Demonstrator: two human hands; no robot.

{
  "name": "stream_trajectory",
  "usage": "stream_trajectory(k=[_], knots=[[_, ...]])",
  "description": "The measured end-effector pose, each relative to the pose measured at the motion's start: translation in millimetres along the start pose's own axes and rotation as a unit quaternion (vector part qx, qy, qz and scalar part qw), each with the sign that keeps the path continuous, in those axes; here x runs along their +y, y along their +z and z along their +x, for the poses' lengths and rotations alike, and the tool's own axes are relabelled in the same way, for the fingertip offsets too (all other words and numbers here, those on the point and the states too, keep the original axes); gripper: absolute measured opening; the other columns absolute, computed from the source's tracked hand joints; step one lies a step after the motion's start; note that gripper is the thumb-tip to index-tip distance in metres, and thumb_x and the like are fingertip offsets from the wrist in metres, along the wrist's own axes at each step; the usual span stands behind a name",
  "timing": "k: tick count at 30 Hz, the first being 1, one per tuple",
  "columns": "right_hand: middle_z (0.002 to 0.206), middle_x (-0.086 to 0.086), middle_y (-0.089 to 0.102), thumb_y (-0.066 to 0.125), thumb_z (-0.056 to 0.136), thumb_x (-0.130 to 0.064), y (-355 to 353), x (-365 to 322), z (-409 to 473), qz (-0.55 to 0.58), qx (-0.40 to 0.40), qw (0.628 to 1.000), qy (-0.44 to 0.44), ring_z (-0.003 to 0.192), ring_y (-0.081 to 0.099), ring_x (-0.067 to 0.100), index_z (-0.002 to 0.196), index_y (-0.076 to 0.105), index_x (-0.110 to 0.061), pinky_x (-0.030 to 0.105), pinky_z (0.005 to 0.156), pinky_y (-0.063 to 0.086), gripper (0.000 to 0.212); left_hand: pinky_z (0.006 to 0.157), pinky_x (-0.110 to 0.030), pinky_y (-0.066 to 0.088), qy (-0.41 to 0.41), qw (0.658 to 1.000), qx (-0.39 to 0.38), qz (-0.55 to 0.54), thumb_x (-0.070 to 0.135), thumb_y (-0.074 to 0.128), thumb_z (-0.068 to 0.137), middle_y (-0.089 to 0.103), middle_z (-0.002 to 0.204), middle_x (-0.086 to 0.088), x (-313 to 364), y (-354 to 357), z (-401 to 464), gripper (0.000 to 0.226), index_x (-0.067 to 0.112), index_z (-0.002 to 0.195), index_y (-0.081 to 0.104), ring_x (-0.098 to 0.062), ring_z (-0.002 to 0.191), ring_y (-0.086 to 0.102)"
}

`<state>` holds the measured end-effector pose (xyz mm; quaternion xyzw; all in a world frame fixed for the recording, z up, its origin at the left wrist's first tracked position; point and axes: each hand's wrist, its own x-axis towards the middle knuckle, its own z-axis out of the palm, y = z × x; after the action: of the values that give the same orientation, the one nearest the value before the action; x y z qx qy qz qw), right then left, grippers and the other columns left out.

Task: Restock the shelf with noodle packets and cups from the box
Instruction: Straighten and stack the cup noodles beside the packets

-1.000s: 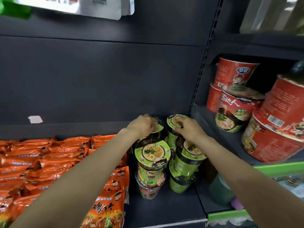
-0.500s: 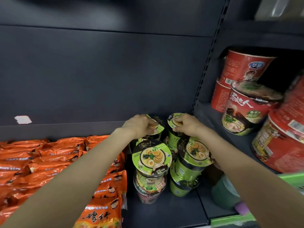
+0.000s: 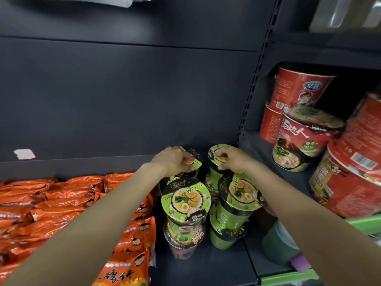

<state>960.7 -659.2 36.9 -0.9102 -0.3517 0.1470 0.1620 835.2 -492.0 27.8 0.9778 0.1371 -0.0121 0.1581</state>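
Note:
Green noodle cups stand stacked in two columns on the dark shelf point(image 3: 206, 269). My left hand point(image 3: 173, 159) grips the lid of the rear left green cup point(image 3: 194, 162). My right hand point(image 3: 233, 159) grips the lid of the rear right green cup point(image 3: 215, 156). In front of them stand a front left stack of green cups point(image 3: 185, 205) and a front right stack point(image 3: 239, 195), their lids facing me. Orange noodle packets point(image 3: 51, 205) fill the shelf to the left, lying in overlapping rows.
Large red noodle bowls point(image 3: 305, 139) sit stacked on the neighbouring shelf to the right, past a slotted upright point(image 3: 253, 79). The dark back panel point(image 3: 123, 96) rises behind the cups. A green-grey container point(image 3: 278, 244) stands below right, beside a green shelf edge point(image 3: 362, 223).
Both hands have stayed on the rear cups' lids; they shifted slightly as the cups settled at the back. The camera drifted a little, moving the red bowls in the frame.

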Motion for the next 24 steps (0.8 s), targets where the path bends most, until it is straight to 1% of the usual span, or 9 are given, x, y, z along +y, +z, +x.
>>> stream_trajectory(k=[4, 6, 9, 12, 15, 18, 20, 22, 24], knots=[[0.127, 0.005, 0.051, 0.070, 0.083, -0.032, 7, -4, 0, -0.010, 0.054, 0.998, -0.006, 0.117, 0.048, 0.023, 0.122, 0.054, -0.013, 0.029, 0.091, 0.038, 0.047, 0.101, -0.037, 0.041, 0.001, 1.000, -0.002, 0.010, 0.049, 0.058, 0.087, 0.052, 0.127, -0.003, 0, 0, 0, 0.046, 0.031, 0.130, 0.054, -0.023, 0.121, 0.046], [0.125, 0.007, 0.052, 0.071, 0.083, -0.029, 8, -6, -1, -0.024, 0.070, 0.997, -0.015, 0.116, 0.049, 0.025, 0.120, 0.055, -0.012, 0.032, 0.093, 0.040, 0.044, 0.101, -0.036, 0.040, 0.002, 1.000, -0.001, 0.015, 0.049, 0.057, 0.087, 0.051, 0.127, -0.004, 0, 0, 0, 0.047, 0.031, 0.130, 0.054, -0.024, 0.122, 0.043], [0.125, 0.005, 0.056, 0.072, 0.082, -0.019, 7, -3, -1, -0.016, 0.034, 0.998, -0.040, 0.115, 0.051, 0.023, 0.119, 0.056, -0.013, 0.031, 0.093, 0.041, 0.041, 0.101, -0.036, 0.038, 0.002, 1.000, 0.000, 0.018, 0.049, 0.057, 0.088, 0.049, 0.128, -0.005, 1, 0, -1, 0.046, 0.032, 0.131, 0.053, -0.026, 0.123, 0.041], [0.126, 0.003, 0.055, 0.072, 0.081, -0.013, 7, -3, -2, 0.006, 0.015, 0.998, -0.052, 0.116, 0.049, 0.021, 0.118, 0.056, -0.015, 0.027, 0.090, 0.037, 0.041, 0.102, -0.036, 0.038, -0.001, 1.000, -0.002, 0.013, 0.049, 0.057, 0.087, 0.047, 0.130, -0.005, 0, -1, -2, 0.047, 0.032, 0.131, 0.053, -0.026, 0.124, 0.040], [0.128, 0.003, 0.052, 0.070, 0.083, -0.011, 5, -3, -1, 0.004, -0.002, 0.999, -0.044, 0.118, 0.046, 0.022, 0.121, 0.053, -0.015, 0.026, 0.089, 0.034, 0.042, 0.103, -0.036, 0.036, -0.002, 1.000, -0.005, 0.014, 0.049, 0.057, 0.088, 0.046, 0.131, -0.006, 1, -1, -3, 0.047, 0.032, 0.132, 0.052, -0.027, 0.125, 0.039], [0.130, 0.003, 0.052, 0.069, 0.083, -0.011, 3, -1, -2, -0.001, -0.015, 0.999, -0.040, 0.117, 0.048, 0.020, 0.123, 0.052, -0.016, 0.023, 0.086, 0.034, 0.043, 0.102, -0.035, 0.035, -0.003, 1.000, -0.006, 0.016, 0.048, 0.056, 0.088, 0.046, 0.132, -0.006, 2, -2, -5, 0.047, 0.032, 0.132, 0.051, -0.027, 0.126, 0.038], [0.131, 0.001, 0.052, 0.071, 0.082, -0.014, 2, -1, -2, 0.003, -0.013, 0.999, -0.044, 0.118, 0.048, 0.018, 0.123, 0.052, -0.016, 0.021, 0.086, 0.034, 0.045, 0.102, -0.035, 0.035, -0.003, 1.000, -0.005, 0.017, 0.048, 0.056, 0.088, 0.046, 0.132, -0.006, 3, -2, -5, 0.047, 0.032, 0.132, 0.051, -0.027, 0.126, 0.038], [0.134, 0.001, 0.049, 0.073, 0.080, -0.021, 0, -3, -1, 0.015, -0.012, 0.999, -0.039, 0.120, 0.047, 0.019, 0.125, 0.051, -0.018, 0.023, 0.089, 0.036, 0.050, 0.102, -0.035, 0.035, -0.003, 1.000, -0.007, 0.019, 0.048, 0.055, 0.089, 0.046, 0.132, -0.006, 4, -3, -6, 0.047, 0.032, 0.133, 0.050, -0.027, 0.126, 0.037], [0.139, 0.005, 0.042, 0.076, 0.077, -0.021, -7, -5, 2, 0.010, -0.008, 1.000, -0.026, 0.125, 0.044, 0.022, 0.134, 0.045, -0.022, 0.027, 0.097, 0.037, 0.065, 0.102, -0.034, 0.035, -0.002, 1.000, -0.009, 0.022, 0.048, 0.055, 0.089, 0.045, 0.133, -0.006, 4, -3, -7, 0.047, 0.032, 0.133, 0.050, -0.027, 0.126, 0.037]])
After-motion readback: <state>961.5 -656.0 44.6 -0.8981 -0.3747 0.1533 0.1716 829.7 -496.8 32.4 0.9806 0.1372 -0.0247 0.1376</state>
